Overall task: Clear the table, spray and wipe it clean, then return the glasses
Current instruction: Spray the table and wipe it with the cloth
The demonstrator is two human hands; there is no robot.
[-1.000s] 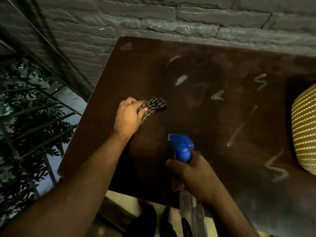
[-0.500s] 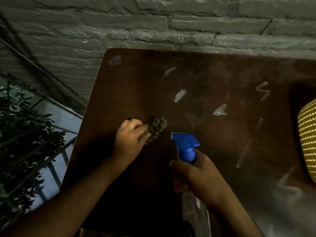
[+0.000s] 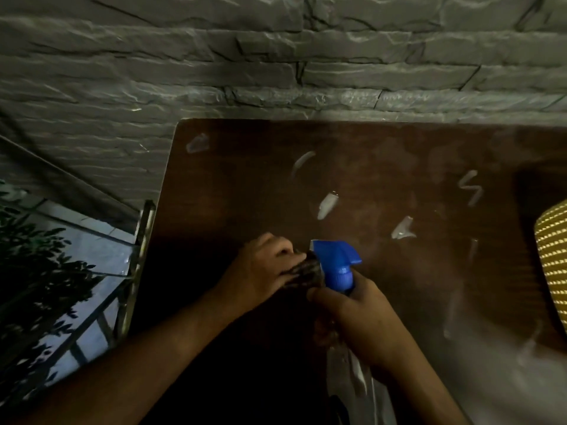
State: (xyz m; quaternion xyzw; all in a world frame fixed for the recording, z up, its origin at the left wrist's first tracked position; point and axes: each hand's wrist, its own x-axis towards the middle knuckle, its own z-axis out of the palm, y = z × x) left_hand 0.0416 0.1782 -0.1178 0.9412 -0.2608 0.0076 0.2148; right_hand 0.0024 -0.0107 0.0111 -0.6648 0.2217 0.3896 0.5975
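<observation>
A dark brown table [image 3: 245, 185] fills the middle of the view, its top marked with several pale wet streaks [image 3: 326, 205]. My left hand [image 3: 264, 268] grips a bunched checkered cloth [image 3: 306, 271] and presses it on the tabletop. My right hand [image 3: 356, 314] holds the neck of a clear spray bottle with a blue trigger head [image 3: 336, 262], just right of the cloth and above the table. The bottle's clear body [image 3: 352, 375] runs down below my hand. No glasses are in view.
A grey stone wall [image 3: 276, 72] runs along the table's far edge. A yellow woven object [image 3: 555, 259] sits at the right edge. Left of the table stand a metal railing [image 3: 135, 271] and dark foliage [image 3: 36, 271].
My left hand has dragged the cloth rightward across the table until it lies next to the spray head. My right hand keeps holding the bottle. The view has tilted up.
</observation>
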